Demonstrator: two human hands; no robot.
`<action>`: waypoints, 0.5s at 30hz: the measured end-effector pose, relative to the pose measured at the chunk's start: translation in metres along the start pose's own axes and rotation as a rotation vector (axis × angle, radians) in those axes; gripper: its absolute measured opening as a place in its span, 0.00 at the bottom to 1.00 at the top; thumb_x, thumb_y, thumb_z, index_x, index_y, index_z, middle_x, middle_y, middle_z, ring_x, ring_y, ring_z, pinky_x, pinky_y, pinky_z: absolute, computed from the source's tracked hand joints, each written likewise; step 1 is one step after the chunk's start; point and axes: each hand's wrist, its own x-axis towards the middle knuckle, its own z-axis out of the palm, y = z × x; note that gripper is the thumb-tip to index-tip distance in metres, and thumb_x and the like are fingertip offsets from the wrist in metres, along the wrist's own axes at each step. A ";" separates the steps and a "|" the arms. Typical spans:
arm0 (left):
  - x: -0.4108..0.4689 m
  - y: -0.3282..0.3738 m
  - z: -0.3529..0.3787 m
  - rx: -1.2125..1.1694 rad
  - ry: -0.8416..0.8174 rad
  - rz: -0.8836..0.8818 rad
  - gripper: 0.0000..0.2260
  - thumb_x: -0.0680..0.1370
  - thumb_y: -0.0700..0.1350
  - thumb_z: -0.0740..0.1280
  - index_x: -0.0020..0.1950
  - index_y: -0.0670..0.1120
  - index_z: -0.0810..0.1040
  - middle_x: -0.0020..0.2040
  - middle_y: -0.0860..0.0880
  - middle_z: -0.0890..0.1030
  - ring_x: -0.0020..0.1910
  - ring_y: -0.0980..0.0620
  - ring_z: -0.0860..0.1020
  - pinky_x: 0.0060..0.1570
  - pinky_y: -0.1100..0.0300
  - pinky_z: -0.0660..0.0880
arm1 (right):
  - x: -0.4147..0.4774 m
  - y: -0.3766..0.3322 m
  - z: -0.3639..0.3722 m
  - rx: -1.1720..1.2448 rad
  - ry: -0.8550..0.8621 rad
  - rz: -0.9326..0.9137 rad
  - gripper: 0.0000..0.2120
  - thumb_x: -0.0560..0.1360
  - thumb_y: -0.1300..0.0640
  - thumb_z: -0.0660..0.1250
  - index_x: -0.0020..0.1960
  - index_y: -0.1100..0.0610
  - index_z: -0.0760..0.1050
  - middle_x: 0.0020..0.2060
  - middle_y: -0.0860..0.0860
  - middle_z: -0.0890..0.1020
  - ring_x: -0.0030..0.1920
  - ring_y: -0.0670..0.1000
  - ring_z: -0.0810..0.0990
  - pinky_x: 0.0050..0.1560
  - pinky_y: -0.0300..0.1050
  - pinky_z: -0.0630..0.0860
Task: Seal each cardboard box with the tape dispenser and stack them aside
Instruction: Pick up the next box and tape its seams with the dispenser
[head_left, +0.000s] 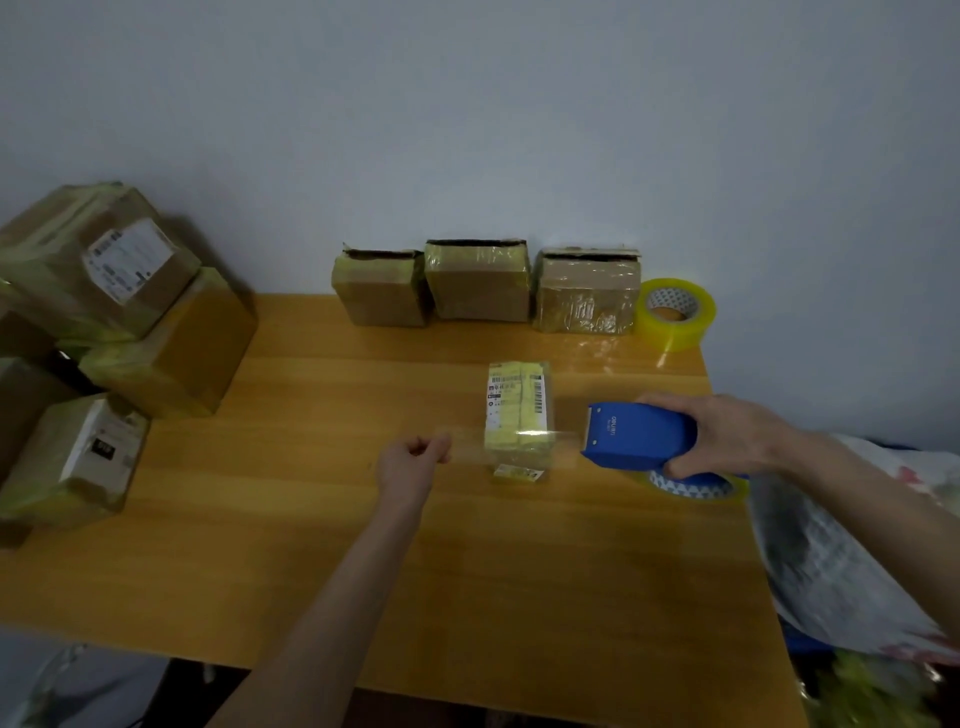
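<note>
A small cardboard box (518, 415) wrapped in yellowish tape, with white barcode labels on top, stands in the middle of the wooden table (363, 571). My right hand (727, 431) grips the blue tape dispenser (636, 436) just right of the box. A clear strip of tape (511, 441) stretches from the dispenser across the box's near end to my left hand (415, 462), which pinches the strip's free end left of the box.
Three taped boxes (480, 283) line the wall at the back, with a spare roll of yellowish tape (675, 312) beside them. Several sealed boxes (104, 322) are piled at the table's left end. A plastic bag (841, 561) lies off the right edge.
</note>
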 end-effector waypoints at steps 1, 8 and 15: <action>0.002 -0.001 0.001 0.007 -0.002 0.001 0.13 0.77 0.46 0.69 0.33 0.45 0.77 0.33 0.51 0.79 0.31 0.55 0.71 0.40 0.55 0.69 | 0.001 0.000 0.000 -0.005 -0.008 0.000 0.41 0.67 0.48 0.74 0.74 0.37 0.58 0.57 0.43 0.76 0.55 0.49 0.76 0.58 0.51 0.75; 0.016 -0.016 0.011 0.078 0.008 -0.006 0.13 0.76 0.48 0.70 0.32 0.46 0.78 0.32 0.53 0.80 0.29 0.56 0.72 0.36 0.58 0.69 | 0.013 -0.005 0.010 -0.118 -0.048 0.009 0.40 0.67 0.44 0.72 0.74 0.36 0.56 0.55 0.44 0.78 0.54 0.50 0.77 0.54 0.51 0.77; 0.027 -0.027 0.023 0.485 -0.104 0.120 0.12 0.76 0.58 0.66 0.37 0.55 0.78 0.34 0.58 0.81 0.29 0.61 0.76 0.27 0.65 0.67 | 0.026 -0.017 0.035 -0.170 -0.060 0.055 0.39 0.66 0.41 0.70 0.72 0.35 0.55 0.49 0.43 0.76 0.47 0.50 0.75 0.38 0.45 0.73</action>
